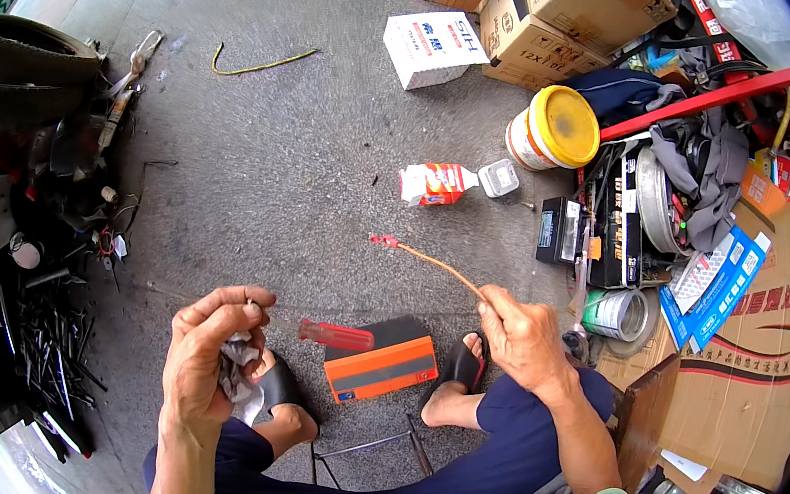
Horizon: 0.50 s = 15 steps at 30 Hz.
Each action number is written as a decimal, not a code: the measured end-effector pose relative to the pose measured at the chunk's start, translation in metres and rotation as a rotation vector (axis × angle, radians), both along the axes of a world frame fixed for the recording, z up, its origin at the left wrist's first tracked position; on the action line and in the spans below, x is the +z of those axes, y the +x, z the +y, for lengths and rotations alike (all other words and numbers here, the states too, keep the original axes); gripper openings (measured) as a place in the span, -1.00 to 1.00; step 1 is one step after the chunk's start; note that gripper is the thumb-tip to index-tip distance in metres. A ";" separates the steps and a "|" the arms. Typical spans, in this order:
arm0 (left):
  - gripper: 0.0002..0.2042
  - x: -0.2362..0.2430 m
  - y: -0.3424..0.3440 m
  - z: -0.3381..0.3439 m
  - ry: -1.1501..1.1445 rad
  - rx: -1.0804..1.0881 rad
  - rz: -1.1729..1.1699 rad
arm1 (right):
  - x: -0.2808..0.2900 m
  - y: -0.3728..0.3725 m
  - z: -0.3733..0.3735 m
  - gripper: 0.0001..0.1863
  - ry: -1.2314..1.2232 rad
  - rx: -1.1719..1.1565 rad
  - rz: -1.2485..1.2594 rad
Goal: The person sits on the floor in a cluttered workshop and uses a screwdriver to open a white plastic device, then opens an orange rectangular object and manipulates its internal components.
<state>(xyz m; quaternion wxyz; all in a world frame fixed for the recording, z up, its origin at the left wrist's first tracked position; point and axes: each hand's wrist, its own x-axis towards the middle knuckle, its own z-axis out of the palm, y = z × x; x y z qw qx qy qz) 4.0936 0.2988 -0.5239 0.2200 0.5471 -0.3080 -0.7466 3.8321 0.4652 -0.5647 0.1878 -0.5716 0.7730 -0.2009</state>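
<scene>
My left hand [202,346] is closed around a screwdriver near its shaft, and the clear red handle [337,336] points right. A crumpled grey-white rag [238,379] hangs from the same hand, below the fingers. In my right hand [526,338] I pinch an orange cable [441,265], which stretches out to the left. Its free far end carries a red piece [383,240], too small to make out fully. Beneath the screwdriver, between my feet, an orange and dark grey box [382,372] lies on the floor.
At right, a yellow-lidded bucket [570,127], a black battery [559,232] and an open tin [616,314] stand by piled goods. A red and white bag [438,184] and a white carton [429,52] lie ahead. Tyres [21,68] and dark scraps [49,340] crowd the left.
</scene>
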 end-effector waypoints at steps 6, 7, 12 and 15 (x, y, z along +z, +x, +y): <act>-0.80 -0.001 0.014 0.000 -0.088 -0.019 0.085 | 0.006 -0.012 0.005 -0.79 -0.033 -0.120 -0.370; -0.80 -0.001 0.016 0.002 -0.088 -0.014 0.106 | 0.009 -0.013 0.007 -0.78 0.018 -0.150 -0.474; -0.80 0.003 0.025 0.013 -0.129 -0.098 0.141 | 0.026 -0.013 0.008 -0.73 0.094 -0.159 -0.803; -0.80 0.004 0.031 0.021 -0.142 -0.153 0.172 | 0.025 -0.001 0.017 -0.73 0.052 -0.168 -0.860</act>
